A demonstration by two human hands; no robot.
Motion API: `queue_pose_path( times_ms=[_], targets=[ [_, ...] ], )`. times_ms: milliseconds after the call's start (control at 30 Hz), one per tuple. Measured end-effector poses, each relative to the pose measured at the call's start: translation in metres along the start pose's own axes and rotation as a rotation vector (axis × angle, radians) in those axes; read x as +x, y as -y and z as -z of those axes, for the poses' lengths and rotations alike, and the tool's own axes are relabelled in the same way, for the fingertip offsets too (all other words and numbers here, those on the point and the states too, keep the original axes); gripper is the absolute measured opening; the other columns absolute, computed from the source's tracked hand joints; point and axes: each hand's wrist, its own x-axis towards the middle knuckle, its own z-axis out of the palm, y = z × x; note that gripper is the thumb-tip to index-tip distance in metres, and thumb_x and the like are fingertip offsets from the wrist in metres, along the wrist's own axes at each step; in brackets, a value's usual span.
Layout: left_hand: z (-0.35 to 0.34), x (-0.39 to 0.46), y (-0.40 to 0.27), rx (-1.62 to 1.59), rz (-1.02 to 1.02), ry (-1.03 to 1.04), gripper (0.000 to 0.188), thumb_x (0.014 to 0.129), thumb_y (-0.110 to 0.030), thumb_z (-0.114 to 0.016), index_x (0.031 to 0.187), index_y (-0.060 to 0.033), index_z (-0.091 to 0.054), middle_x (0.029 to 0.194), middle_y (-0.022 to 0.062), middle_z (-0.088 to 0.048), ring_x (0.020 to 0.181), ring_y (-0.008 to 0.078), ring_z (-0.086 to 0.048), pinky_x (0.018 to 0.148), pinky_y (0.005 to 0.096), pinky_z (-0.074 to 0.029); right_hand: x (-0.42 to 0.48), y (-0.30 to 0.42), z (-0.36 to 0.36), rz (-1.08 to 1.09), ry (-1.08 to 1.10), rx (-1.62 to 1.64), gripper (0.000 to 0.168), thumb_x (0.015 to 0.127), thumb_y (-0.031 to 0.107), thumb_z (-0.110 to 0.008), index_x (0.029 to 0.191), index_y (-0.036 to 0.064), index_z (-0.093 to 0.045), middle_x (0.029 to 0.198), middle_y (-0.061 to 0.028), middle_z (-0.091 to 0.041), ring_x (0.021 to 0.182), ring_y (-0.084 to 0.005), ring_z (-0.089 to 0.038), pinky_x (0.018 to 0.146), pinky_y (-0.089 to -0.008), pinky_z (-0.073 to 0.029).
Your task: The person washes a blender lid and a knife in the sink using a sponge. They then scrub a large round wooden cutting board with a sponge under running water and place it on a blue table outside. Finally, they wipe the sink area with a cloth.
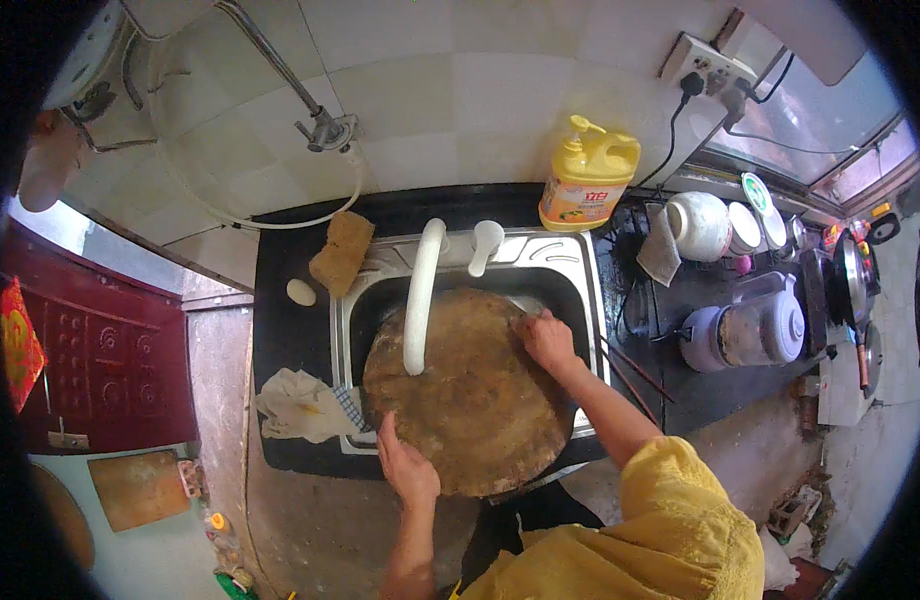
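A thick round wooden chopping board lies tilted over the stainless-steel sink, its lower edge reaching past the counter's front. Against its lower-left rim rests my left hand, fingers extended along the edge. My right hand is at the upper-right rim, its fingers curled around what looks like a small metal tool; only a shiny part shows, so its kind is unclear. The white faucet spout arches over the board's left half. Behind it stands the white tap lever.
A brown sponge, an oval pale bar and a crumpled cloth lie left of the sink. Behind stands a yellow detergent pump bottle. On the right are chopsticks, a lidded plastic jug and stacked bowls.
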Motion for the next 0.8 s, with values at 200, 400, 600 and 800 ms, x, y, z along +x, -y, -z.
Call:
queue_pose_path(
  times_ms=[200, 400, 600, 800],
  targets=[
    [0.0, 0.0, 0.011, 0.026, 0.0, -0.023, 0.051, 0.082, 0.006, -0.042, 0.132, -0.0021, -0.044, 0.127, 0.0231, -0.05, 0.119, 0.0417, -0.046, 0.102, 0.0455, -0.036, -0.058, 0.178, -0.032, 0.526, 0.127, 0.274, 0.009, 0.074, 0.016, -0.061, 0.074, 0.008, -0.062, 0.068, -0.0132, -0.063, 0.061, -0.0312, -0.065, 0.051, -0.0428, -0.051],
    [0.005, 0.002, -0.002, 0.074, -0.022, 0.013, 0.051, 0.081, 0.007, -0.042, 0.132, -0.0013, -0.044, 0.126, 0.0234, -0.05, 0.119, 0.0412, -0.046, 0.102, 0.0449, -0.037, 0.027, 0.134, -0.034, 0.208, 0.642, -0.003, 0.015, 0.083, 0.017, -0.057, 0.089, 0.012, -0.07, 0.09, -0.0102, -0.064, 0.083, -0.0285, -0.065, 0.064, -0.0438, -0.055],
    [0.005, 0.002, 0.001, 0.063, -0.029, -0.019, 0.051, 0.081, 0.01, -0.041, 0.129, -0.0019, -0.048, 0.127, 0.0213, -0.051, 0.12, 0.039, -0.047, 0.103, 0.0433, -0.037, 0.034, 0.062, -0.048, 0.059, 0.133, -0.071, 0.014, 0.08, 0.02, -0.061, 0.086, 0.01, -0.066, 0.089, -0.0165, -0.063, 0.081, -0.0313, -0.064, 0.066, -0.0452, -0.052],
    [0.004, 0.005, -0.007, 0.084, 0.002, 0.016, 0.05, 0.081, 0.01, -0.04, 0.128, -0.0023, -0.05, 0.127, 0.0199, -0.052, 0.122, 0.0367, -0.048, 0.104, 0.0416, -0.036, 0.026, 0.18, -0.134, 0.351, 0.305, 0.397, 0.022, 0.075, 0.016, -0.065, 0.093, 0.006, -0.067, 0.094, -0.0171, -0.064, 0.084, -0.0329, -0.065, 0.074, -0.0452, -0.053]
  ],
)
